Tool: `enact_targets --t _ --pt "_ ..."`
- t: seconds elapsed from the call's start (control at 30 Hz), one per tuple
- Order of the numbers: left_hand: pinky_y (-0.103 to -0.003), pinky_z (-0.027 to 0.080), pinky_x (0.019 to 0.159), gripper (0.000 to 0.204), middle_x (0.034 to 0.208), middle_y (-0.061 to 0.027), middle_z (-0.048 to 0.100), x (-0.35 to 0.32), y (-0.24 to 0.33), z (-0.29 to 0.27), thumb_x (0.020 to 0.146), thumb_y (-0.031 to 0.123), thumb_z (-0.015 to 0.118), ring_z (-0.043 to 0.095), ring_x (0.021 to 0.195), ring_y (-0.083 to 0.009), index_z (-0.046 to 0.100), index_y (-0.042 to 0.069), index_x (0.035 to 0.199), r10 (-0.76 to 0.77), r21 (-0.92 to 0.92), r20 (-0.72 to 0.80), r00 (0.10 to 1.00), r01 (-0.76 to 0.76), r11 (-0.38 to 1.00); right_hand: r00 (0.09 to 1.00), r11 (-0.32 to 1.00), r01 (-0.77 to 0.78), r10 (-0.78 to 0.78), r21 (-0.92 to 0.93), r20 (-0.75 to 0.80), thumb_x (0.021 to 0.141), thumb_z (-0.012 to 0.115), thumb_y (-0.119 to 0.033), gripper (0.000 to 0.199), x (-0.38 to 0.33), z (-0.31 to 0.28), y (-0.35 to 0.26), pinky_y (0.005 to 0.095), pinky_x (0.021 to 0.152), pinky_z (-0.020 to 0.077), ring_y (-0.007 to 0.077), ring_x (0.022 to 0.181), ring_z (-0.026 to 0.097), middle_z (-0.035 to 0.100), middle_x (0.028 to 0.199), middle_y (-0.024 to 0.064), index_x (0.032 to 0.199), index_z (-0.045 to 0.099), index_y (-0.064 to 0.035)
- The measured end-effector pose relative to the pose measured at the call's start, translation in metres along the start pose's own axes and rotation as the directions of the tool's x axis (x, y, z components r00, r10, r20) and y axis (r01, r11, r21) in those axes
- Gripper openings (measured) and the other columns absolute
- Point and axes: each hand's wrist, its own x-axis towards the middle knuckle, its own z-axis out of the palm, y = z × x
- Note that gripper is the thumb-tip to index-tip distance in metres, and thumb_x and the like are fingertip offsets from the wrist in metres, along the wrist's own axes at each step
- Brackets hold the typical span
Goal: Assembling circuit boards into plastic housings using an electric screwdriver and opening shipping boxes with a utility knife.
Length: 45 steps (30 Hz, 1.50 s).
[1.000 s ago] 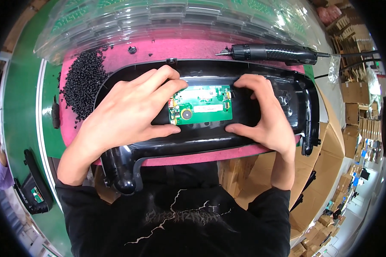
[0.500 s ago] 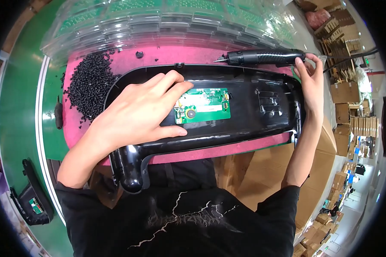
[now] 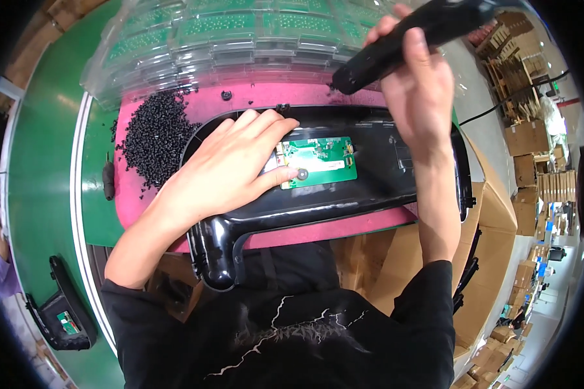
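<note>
A large black plastic housing [image 3: 383,185] lies on a pink mat [image 3: 292,237], its hollow side up and a rounded stub at its near left end. Inside it sits a green circuit board [image 3: 328,172]. My left hand [image 3: 230,162] rests flat over the housing's left part, fingers stretched; the thumb tip is on the board beside a round dark component. My right hand [image 3: 422,91] is wrapped round a black electric screwdriver [image 3: 386,59], raised over the housing's far right side. The screwdriver's front end points down and left; its bit is not clear.
Small black screws lie heaped [image 3: 152,133] left of the housing. Stacked clear plastic trays [image 3: 240,55] stand behind the mat. A small dark hand tool [image 3: 109,180] lies at the left. Another housing with a board [image 3: 78,324] is farther left. An open cardboard box [image 3: 396,269] stands near right.
My right hand has lifted the electric screwdriver from behind the housing and turned it so its front slants down. My left thumb has moved onto the board. The whole view has shifted slightly.
</note>
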Motion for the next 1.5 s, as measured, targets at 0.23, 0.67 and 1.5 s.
enact_targets --t 0.23,0.67,1.5 --pt "-0.032 0.046 0.063 0.048 0.086 -0.0093 0.056 0.008 0.007 -0.002 0.076 0.024 0.076 0.057 0.073 -0.0227 0.056 0.000 0.114 -0.040 -0.170 -0.275 0.961 -0.007 0.985 0.983 0.919 -0.127 0.065 0.373 0.174 0.098 0.053 -0.024 0.026 -0.015 0.028 -0.014 0.0381 0.089 0.0468 0.0216 0.097 0.056 0.057 0.103 0.0107 0.109 0.051 -0.0006" --pt "-0.035 0.048 0.059 0.018 0.072 -0.0111 0.061 0.007 0.009 -0.001 0.072 0.002 0.073 0.060 0.066 -0.0271 0.062 -0.002 0.086 0.110 -0.086 -0.366 0.924 -0.151 0.985 0.987 0.864 -0.077 -0.006 0.497 0.163 0.096 0.054 -0.025 0.036 -0.044 0.017 0.000 0.0406 0.088 0.0452 0.0256 0.098 0.054 0.054 0.102 0.0138 0.126 0.043 -0.0072" --pt "-0.034 0.050 0.062 0.022 0.072 -0.0116 0.063 0.002 -0.019 -0.008 0.068 0.003 0.077 0.062 0.070 -0.0259 0.067 -0.004 0.087 0.149 -0.101 -0.418 0.896 -0.209 0.973 0.983 0.906 0.030 -0.103 0.423 0.152 0.094 0.056 -0.021 0.055 -0.042 0.037 0.026 0.0381 0.086 0.0462 0.0241 0.095 0.055 0.056 0.100 0.0151 0.140 0.031 -0.0047"
